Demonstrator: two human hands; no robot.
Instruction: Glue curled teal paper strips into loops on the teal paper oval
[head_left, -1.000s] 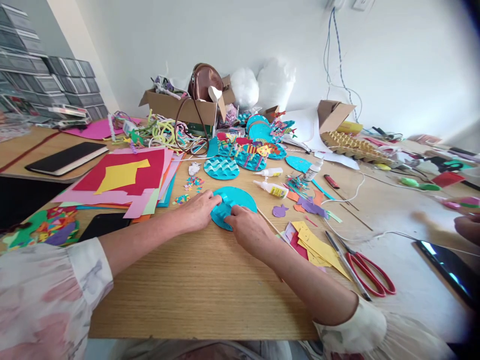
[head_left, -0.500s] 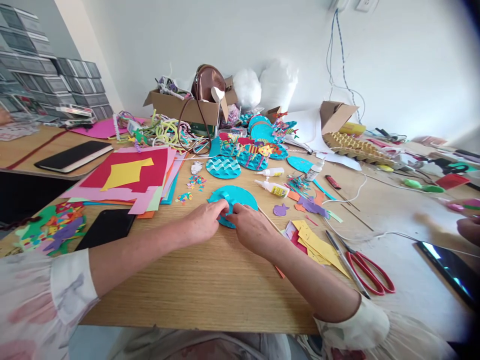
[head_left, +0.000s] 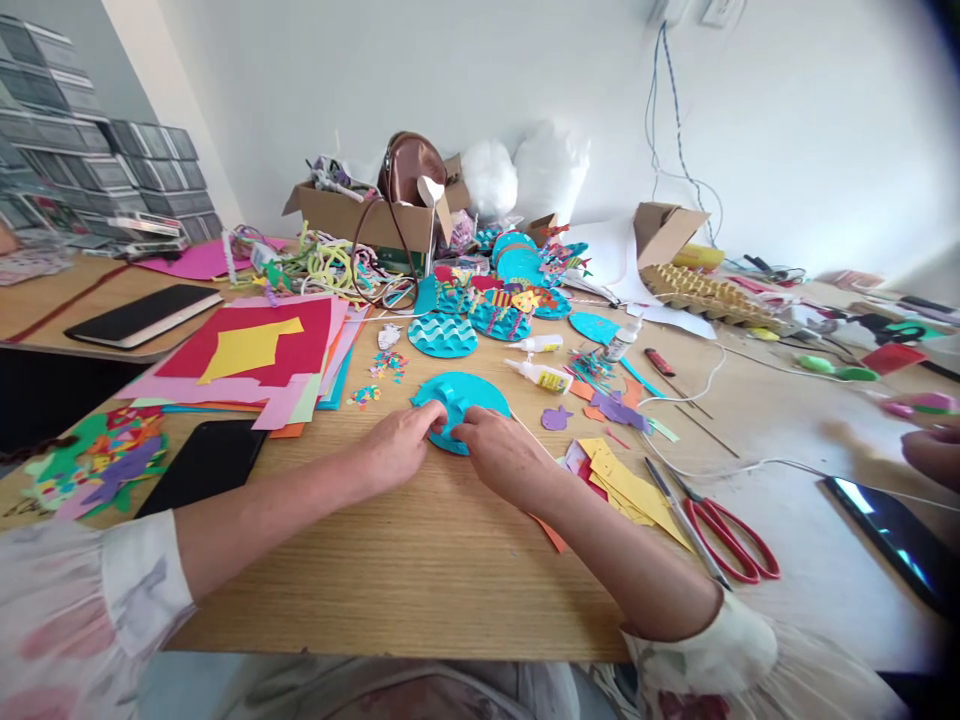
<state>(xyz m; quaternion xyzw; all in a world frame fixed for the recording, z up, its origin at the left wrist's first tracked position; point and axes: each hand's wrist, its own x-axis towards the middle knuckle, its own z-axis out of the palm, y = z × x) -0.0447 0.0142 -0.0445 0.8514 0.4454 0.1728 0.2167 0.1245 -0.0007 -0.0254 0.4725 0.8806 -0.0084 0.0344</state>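
A round blue disc [head_left: 486,394] lies on the wooden table in front of me, with a curled blue paper strip [head_left: 451,388] standing up from its left part. My left hand [head_left: 409,438] is closed at the disc's near left side, its fingertips pinching the strip. Close beside it, my right hand [head_left: 489,442] is also closed, thumb and fingers pressed on the strip near the disc's front edge. The fingers partly hide the strip's near end. Just beyond sits a blue disc with wavy strips [head_left: 442,336]. Two white glue bottles [head_left: 546,376] lie to the right.
Coloured paper sheets [head_left: 259,345] and a black phone [head_left: 202,465] are at left. Yellow paper scraps [head_left: 630,485], red-handled scissors [head_left: 731,535] and a white cable [head_left: 720,385] lie at right. Decorated blue pieces [head_left: 499,300] stand behind. Another person's hand [head_left: 934,455] shows at the right edge.
The view has shifted slightly left across the scene. My left fingertips have drawn a little left, away from the right ones. Both hands stay at the blue strip on the disc.
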